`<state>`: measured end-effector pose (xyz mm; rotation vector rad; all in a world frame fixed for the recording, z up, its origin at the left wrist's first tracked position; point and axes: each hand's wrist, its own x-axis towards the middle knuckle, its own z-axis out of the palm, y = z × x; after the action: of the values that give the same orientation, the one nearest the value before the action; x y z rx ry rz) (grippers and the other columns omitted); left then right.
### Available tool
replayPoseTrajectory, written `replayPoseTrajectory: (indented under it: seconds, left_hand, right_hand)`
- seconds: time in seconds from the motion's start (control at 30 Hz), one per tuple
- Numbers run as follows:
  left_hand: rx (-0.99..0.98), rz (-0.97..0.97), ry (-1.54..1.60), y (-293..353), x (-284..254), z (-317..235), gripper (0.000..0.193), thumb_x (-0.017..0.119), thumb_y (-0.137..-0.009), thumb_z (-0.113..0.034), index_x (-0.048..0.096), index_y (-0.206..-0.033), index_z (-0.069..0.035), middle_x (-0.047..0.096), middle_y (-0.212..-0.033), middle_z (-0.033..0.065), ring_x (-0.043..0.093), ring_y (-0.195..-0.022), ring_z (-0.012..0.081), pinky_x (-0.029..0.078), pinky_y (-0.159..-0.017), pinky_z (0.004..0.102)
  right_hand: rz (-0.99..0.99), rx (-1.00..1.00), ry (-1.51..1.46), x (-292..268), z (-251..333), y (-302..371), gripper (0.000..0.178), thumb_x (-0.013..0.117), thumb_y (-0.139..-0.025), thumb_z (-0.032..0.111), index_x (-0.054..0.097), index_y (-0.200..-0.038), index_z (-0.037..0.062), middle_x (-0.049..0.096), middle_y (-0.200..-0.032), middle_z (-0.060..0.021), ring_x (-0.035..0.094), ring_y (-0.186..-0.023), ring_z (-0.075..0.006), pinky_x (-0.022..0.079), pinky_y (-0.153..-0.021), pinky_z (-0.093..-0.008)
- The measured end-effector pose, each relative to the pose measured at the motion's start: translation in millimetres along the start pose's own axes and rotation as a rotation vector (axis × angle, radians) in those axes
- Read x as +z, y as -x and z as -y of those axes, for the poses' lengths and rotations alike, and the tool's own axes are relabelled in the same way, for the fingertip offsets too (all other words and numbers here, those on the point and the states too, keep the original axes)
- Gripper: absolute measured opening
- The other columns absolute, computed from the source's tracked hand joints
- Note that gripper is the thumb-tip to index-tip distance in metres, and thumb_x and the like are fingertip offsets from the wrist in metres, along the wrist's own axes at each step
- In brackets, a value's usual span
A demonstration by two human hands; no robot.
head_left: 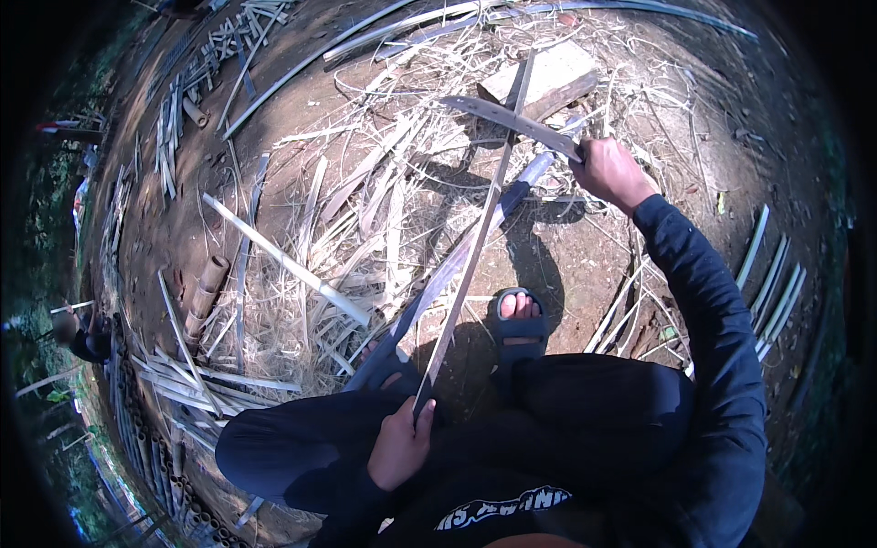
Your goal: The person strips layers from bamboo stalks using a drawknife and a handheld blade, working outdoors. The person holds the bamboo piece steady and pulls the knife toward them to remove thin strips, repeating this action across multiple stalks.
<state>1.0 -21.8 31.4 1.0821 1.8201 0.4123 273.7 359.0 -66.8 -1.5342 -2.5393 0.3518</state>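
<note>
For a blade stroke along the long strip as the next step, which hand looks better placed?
Probably the right hand: it holds the knife, which crosses the long strip towards its far end. The left hand grips the strip's near end, so seems better suited to steadying.

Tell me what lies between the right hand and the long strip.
In the head view, a knife lies there, gripped by the right hand and crossing the long strip, whose near end is in the left hand.
</note>
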Motion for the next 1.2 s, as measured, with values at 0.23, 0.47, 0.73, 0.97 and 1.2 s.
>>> replayPoseTrajectory:
  seconds: [0.23, 0.47, 0.73, 0.97, 1.2]
  left_hand:
    - [-0.055, 0.016, 0.049, 10, -2, 13, 0.027, 0.053, -0.102, -0.022, 0.056, -0.091, 0.002, 0.055, -0.065, 0.0213, 0.059, -0.059, 0.0382, 0.045, -0.057, 0.0409]
    - [-0.139, 0.056, 0.041, 37, -15, 18, 0.031, 0.054, -0.103, -0.025, 0.056, -0.087, 0.002, 0.049, -0.062, 0.0126, 0.047, -0.057, 0.0163, 0.043, -0.056, 0.0359]
    - [-0.206, 0.068, -0.004, 44, -24, 24, 0.031, 0.056, -0.102, -0.025, 0.057, -0.087, 0.002, 0.049, -0.062, 0.0149, 0.043, -0.057, 0.0169, 0.044, -0.058, 0.0367]
    - [-0.415, 0.257, 0.255, 39, -34, 41, 0.040, 0.049, -0.104, -0.039, 0.055, -0.089, -0.002, 0.048, -0.057, 0.0074, 0.041, -0.046, 0.0122, 0.038, -0.045, 0.0289]
    - [-0.443, 0.678, 0.916, 2, -30, 23, 0.053, 0.026, -0.104, -0.056, 0.044, -0.112, -0.007, 0.050, -0.058, 0.0058, 0.035, -0.036, 0.0088, 0.031, -0.037, 0.0225]
  right_hand:
    - [0.034, -0.252, 0.066, 1, 49, 14, 0.024, 0.065, -0.082, 0.024, 0.067, -0.077, 0.0001, 0.065, -0.068, -0.0240, 0.069, -0.068, -0.0381, 0.055, -0.064, -0.0474]
    - [-0.027, 0.048, 0.072, 4, -40, -66, 0.031, 0.063, -0.086, 0.026, 0.068, -0.083, -0.0041, 0.066, -0.070, -0.0254, 0.068, -0.067, -0.0409, 0.056, -0.065, -0.0474]
    - [0.027, 0.195, 0.138, 3, -49, -84, 0.035, 0.057, -0.087, 0.027, 0.069, -0.084, -0.0056, 0.070, -0.087, -0.0268, 0.070, -0.085, -0.0414, 0.057, -0.080, -0.0455]
    - [-0.003, 0.100, 0.056, 11, -35, -66, 0.033, 0.065, -0.085, 0.028, 0.068, -0.085, -0.0055, 0.068, -0.079, -0.0263, 0.069, -0.076, -0.0418, 0.056, -0.072, -0.0473]
    - [0.101, -0.090, -0.174, 26, 62, 50, 0.035, 0.074, -0.077, 0.023, 0.060, -0.097, -0.0020, 0.066, -0.079, -0.0203, 0.068, -0.070, -0.0386, 0.055, -0.065, -0.0468]
